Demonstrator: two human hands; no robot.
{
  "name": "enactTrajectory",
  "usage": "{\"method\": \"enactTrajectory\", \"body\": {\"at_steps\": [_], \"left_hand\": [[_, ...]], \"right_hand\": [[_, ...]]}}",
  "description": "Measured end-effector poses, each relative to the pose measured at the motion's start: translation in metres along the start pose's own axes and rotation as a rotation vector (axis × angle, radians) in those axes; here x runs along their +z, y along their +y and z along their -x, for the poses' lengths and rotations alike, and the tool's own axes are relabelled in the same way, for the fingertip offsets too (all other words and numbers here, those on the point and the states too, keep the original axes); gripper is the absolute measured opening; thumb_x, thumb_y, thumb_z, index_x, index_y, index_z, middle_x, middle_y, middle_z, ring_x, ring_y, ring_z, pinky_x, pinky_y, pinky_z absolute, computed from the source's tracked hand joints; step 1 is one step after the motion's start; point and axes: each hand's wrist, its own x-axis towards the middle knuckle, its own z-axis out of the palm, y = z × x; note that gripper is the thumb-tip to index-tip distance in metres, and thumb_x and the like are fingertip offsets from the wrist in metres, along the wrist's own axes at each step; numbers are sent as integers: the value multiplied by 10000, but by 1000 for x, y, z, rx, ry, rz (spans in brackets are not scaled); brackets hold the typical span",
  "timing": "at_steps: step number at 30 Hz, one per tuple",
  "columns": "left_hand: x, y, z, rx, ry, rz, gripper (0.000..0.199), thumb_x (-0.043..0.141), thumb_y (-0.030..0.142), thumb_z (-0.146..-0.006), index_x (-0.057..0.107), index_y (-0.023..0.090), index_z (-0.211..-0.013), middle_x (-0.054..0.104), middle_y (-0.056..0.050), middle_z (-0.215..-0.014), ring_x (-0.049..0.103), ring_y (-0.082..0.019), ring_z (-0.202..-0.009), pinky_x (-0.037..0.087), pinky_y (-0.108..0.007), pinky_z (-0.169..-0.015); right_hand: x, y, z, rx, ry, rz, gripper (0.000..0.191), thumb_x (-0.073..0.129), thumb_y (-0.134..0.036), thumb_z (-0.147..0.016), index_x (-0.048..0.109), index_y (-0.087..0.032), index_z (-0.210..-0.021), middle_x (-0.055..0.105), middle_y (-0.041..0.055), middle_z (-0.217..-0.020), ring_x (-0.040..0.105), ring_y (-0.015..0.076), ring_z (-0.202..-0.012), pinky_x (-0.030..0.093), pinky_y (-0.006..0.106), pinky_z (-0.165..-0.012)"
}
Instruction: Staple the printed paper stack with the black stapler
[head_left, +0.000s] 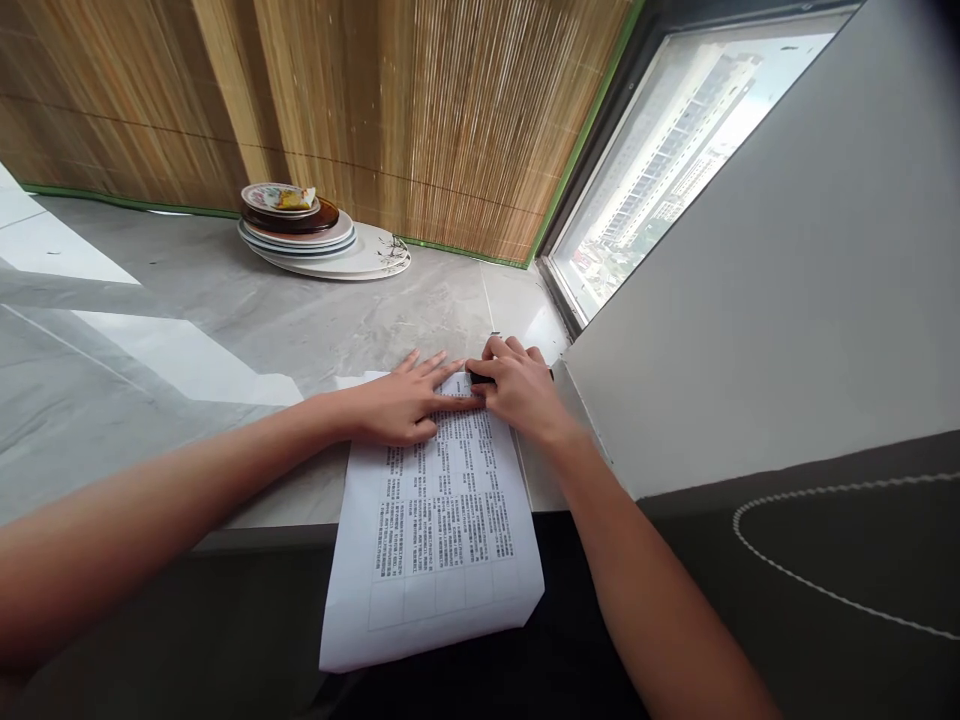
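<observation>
A printed sheet of paper [442, 540], covered in lines of small text and ruled boxes, lies on the grey marble-look sill. Its near end hangs over the front edge. My left hand [405, 402] rests flat on the upper part of the sheet, fingers spread, index finger reaching toward my right hand. At the sheet's far right corner, my right hand [519, 385] is closed around a small black stapler-like tool [480, 378]. Most of that tool is hidden by the fingers, and its exact kind is unclear. Fingertips of both hands nearly meet there.
A stack of plates [300, 238], with a small yellow wrapper [295, 199] on top, stands at the back left. Behind it hangs a bamboo blind [360, 110]. A window [675, 150] and white wall [795, 300] close off the right. A pale cord [810, 592] hangs lower right.
</observation>
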Motion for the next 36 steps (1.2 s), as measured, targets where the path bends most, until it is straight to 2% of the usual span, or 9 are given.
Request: {"method": "enactTrajectory", "body": {"at_steps": [4,7,11,17,20,23,27,32,36], "left_hand": [[-1,-1,1,11,4,-13,821,617,214,-869,389,488,-1608,146,11,-1777,137,-459,-1610,110,-757,-1249],[-5,0,2,10,-11,-22,829,621,201,-872,382,497,-1608,166,9,-1772,135,-440,-1615,115,-746,-1255],[-9,1,2,9,-26,-27,799,624,209,-882,408,503,-1593,189,12,-1768,154,-431,-1615,124,-733,-1258],[-11,-5,0,-11,1,-22,692,624,263,-888,508,468,-1538,243,-2,-1756,258,-411,-1586,148,-718,-1248],[-18,-24,1,-85,172,70,494,531,217,-899,701,340,-1346,464,-27,-1647,425,-332,-1498,269,-630,-1243],[-27,-52,6,-291,553,244,400,401,155,-877,785,206,-976,730,-69,-1276,616,-262,-1259,425,-494,-1166],[-31,-85,15,-541,815,403,299,435,145,-767,734,172,-771,720,-65,-939,640,-209,-893,516,-343,-883],[-25,-97,17,-560,883,473,307,449,157,-686,751,168,-740,623,-41,-811,561,-187,-772,433,-318,-741],[-22,-104,14,-529,950,646,298,463,194,-608,751,176,-682,604,-43,-775,520,-180,-718,385,-298,-653]], "right_hand": [[-1,6,5,-2,70,-53,170,641,-197,-945,739,-307,-1030,655,72,-1098,584,305,-1084,448,486,-899],[-7,29,15,0,66,-242,399,678,-252,-922,663,-339,-1311,683,69,-1180,620,293,-1088,495,458,-907],[-13,64,25,160,41,-294,221,718,-247,-845,719,-261,-1065,724,40,-934,656,247,-850,510,385,-755],[-16,51,19,436,532,-165,146,683,-249,-857,669,-219,-999,708,128,-999,646,330,-950,511,470,-805],[-10,11,15,366,450,-412,156,686,-334,-890,646,-237,-1005,704,90,-933,654,280,-870,528,426,-744],[4,-34,15,276,284,-588,196,728,-370,-851,621,-248,-961,703,54,-907,653,238,-816,534,380,-696],[24,-65,20,211,173,-601,181,716,-301,-813,590,-246,-931,706,48,-953,656,234,-868,529,374,-749],[28,-41,26,237,153,-568,196,729,-305,-789,605,-235,-926,699,31,-929,641,225,-849,502,349,-745],[23,1,24,283,177,-694,328,651,-544,-905,683,-220,-947,713,32,-923,649,217,-857,506,331,-748]]}}
